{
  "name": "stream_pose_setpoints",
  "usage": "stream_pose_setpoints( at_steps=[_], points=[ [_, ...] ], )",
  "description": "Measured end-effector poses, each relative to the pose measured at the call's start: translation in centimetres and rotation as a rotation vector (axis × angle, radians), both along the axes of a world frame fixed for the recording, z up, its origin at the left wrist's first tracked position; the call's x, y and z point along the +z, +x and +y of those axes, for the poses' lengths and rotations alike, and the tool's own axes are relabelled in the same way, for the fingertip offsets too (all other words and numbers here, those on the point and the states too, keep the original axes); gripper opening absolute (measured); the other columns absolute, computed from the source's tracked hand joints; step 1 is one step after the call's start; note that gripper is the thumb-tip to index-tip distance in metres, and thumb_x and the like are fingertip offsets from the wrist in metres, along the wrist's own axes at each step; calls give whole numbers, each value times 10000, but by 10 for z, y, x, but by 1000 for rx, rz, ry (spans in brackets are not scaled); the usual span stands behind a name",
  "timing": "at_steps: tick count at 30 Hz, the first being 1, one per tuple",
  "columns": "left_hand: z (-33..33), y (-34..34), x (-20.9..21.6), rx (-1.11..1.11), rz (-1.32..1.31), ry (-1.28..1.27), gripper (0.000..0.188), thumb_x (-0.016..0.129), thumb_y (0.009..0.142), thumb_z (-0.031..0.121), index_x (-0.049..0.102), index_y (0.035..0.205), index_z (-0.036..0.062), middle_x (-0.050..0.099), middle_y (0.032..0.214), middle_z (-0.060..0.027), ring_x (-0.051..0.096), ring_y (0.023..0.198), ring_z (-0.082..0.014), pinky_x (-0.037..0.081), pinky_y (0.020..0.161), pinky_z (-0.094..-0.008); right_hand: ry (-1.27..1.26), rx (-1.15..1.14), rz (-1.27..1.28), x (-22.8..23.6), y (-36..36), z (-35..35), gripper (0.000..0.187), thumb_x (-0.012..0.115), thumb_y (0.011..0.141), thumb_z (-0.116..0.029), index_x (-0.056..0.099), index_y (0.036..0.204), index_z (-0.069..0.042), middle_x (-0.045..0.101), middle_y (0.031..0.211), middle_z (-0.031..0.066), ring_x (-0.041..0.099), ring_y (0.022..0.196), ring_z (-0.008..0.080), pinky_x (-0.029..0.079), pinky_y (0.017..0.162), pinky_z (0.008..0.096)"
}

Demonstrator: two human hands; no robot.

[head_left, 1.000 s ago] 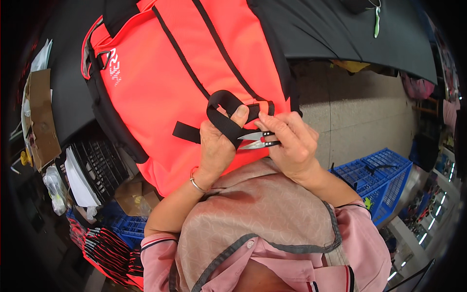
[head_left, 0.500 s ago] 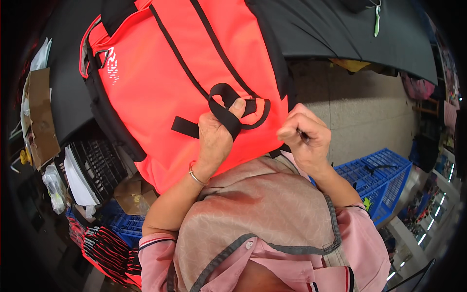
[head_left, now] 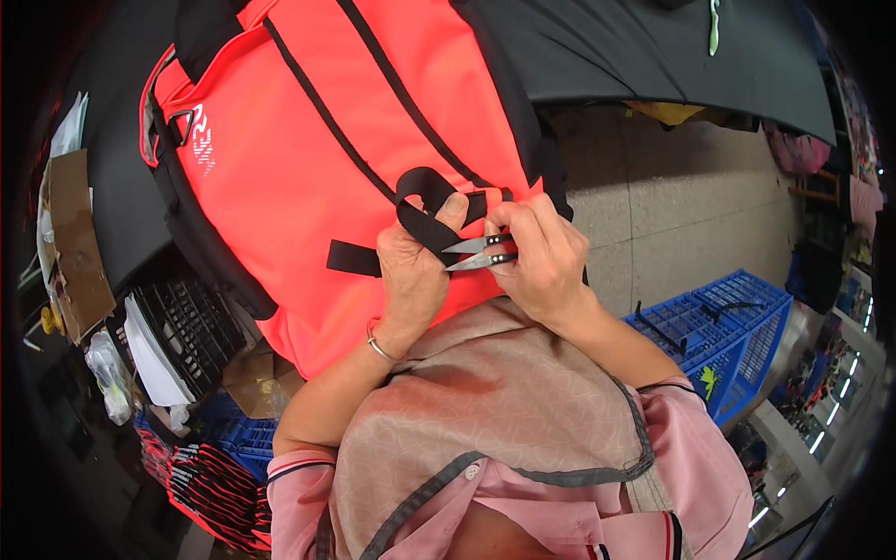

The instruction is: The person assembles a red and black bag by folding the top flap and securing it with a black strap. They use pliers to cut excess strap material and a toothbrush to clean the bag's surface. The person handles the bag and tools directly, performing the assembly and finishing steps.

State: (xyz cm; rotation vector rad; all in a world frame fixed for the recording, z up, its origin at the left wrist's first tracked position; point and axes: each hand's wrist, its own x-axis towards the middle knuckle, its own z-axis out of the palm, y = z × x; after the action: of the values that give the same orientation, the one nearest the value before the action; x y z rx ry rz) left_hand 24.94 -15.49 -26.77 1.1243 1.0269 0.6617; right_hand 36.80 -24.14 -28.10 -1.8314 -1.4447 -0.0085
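Two-handed hold on black strap [head_left: 420, 220], near end of red bag [head_left: 308, 187], lying far to near beside black table [head_left: 607, 56]. Strap looped and pinched in left hand [head_left: 415, 271], tail [head_left: 353, 259] loose to left. Scissors [head_left: 474, 245] gripped in right hand [head_left: 541, 261], open at strap. Uncut where visible; earlier trimming, can't tell

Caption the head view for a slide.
Left hand grips looped black strap; right hand holds snips over coral bag.

The bag [head_left: 271, 168] lies on the counter [head_left: 635, 47], strap [head_left: 427, 224] and snips [head_left: 476, 262] over its near end; papers [head_left: 152, 350] and cardboard [head_left: 79, 233] are left, crates [head_left: 691, 313] right.
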Motion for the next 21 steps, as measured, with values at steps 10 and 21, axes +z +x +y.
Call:
stream_pose_setpoints(
  at_steps=[10,21],
  points=[
    [11,-4,-8,-92,37,-40,235,688,973,235,756,961,10,402,647,101,353,629,-27,288,551,-234,-236,450,848,34,48,-15,167,677,685,89,596,788,-14,537,758,21,501,658,85,378,563,247],
    [12,-23,-6,-809,230,956,287,803,699,118,756,968,30,524,1431,-113,534,1216,-372,473,1005,-438,-187,-88,1076,32,68,-27,191,695,927,-91,698,1102,-16,642,740,-18,533,643,19,421,547,198]
  ],
)
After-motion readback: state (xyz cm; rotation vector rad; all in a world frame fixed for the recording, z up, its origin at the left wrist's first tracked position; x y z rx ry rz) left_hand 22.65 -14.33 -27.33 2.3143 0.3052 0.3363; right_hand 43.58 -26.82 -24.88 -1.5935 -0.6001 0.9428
